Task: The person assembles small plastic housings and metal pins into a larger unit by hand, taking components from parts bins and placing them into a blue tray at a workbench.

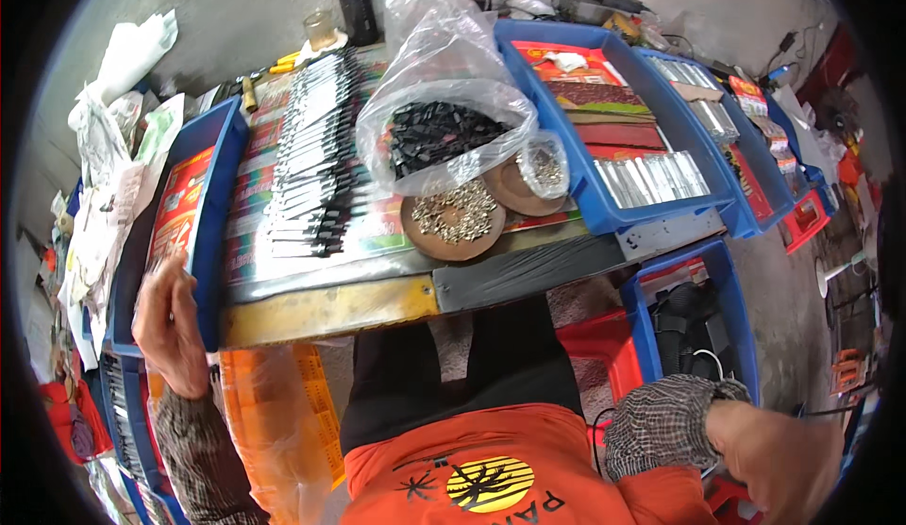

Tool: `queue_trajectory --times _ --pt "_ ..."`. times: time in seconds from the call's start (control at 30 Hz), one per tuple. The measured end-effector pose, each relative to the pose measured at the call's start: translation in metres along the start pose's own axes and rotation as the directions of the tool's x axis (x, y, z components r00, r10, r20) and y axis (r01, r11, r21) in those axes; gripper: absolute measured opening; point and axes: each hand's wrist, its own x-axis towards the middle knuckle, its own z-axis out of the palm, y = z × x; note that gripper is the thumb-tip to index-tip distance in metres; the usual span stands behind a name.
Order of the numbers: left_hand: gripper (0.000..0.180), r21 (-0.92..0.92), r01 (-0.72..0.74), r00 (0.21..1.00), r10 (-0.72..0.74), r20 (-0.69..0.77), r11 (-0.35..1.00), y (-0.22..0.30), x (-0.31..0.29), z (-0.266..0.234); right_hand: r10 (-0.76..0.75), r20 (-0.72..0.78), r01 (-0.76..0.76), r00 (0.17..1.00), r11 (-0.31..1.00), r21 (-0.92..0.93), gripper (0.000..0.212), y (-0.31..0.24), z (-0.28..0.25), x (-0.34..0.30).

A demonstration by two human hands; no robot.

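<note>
My left hand (172, 327) is over the near end of a blue tray (215, 214) lined with red printed paper, at the left of the table. Its fingers are curled and pressed together; anything between them is too small to make out. Off to the lower right, beside my body, my right hand (779, 459) is smeared by motion, its fingers hidden. Flat metal pieces with black ends (316, 148) lie in a long overlapping row on the table. Right of them, a clear plastic bag (429, 49) holds small black parts (439, 136). A round brown dish (444, 250) bears tiny metal pieces (456, 212).
At right, a blue tray (630, 216) holds silvery metal strips (651, 179); another tray (769, 212) stands beyond it. Below the table's edge are a blue bin (741, 313) with black things and a red stool (604, 341). A black bottle (354, 1) stands by the wall.
</note>
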Motion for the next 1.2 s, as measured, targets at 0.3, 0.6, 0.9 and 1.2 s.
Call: queue_trajectory --times 0.3,0.6,0.9,1.2 --pt "0.011 -0.33 0.261 0.959 -0.204 0.197 0.907 0.05 -0.025 0.053 0.125 -0.914 -0.824 0.385 -0.4 -0.401 0.015 -0.039 -0.113 -0.082" --pt "0.013 -0.432 0.279 0.93 -0.128 0.345 0.858 0.059 -0.029 0.073 0.501 -0.862 -0.436 0.081 -0.76 -0.483 0.024 -0.059 -0.194 -0.123" --pt "0.012 -0.301 0.132 0.925 -0.008 0.38 0.944 0.077 -0.035 0.086 0.523 -0.852 -0.382 -0.024 -0.792 -0.476 0.028 -0.057 -0.207 -0.132" --pt "0.017 -0.334 0.059 0.956 0.043 0.29 0.941 0.089 -0.034 0.091 0.39 -0.919 -0.701 -0.062 -0.673 -0.238 0.02 -0.054 -0.205 -0.118"
